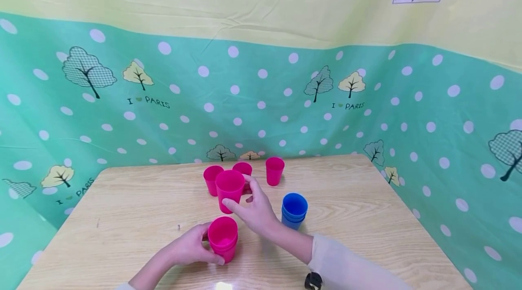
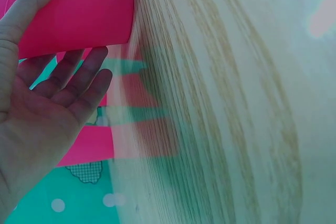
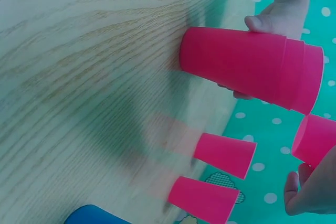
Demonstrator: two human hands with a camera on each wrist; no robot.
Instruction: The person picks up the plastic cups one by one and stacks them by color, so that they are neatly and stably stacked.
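Observation:
My left hand (image 1: 189, 247) grips a nested stack of pink plastic cups (image 1: 223, 240) near the front of the table, thumb on the near side and fingers behind. In the left wrist view, the stack (image 2: 84, 17) lies across the thumb and the spread lower fingers. Farther forward, my right hand (image 1: 257, 208) holds one pink cup (image 1: 230, 190) by its side, mouth up. That cup's bottom (image 3: 315, 140) is close to the stack's rim in the right wrist view. Behind it stand two pink cups, the left one (image 1: 212, 181) and a partly hidden one (image 1: 243, 168).
Another pink cup (image 1: 275, 171) stands alone at the back, right of the others. A nested stack of blue cups (image 1: 293, 212) stands just beyond my right forearm. The wooden table (image 1: 134, 199) meets a polka-dot cloth (image 1: 261, 90) at its back and sides.

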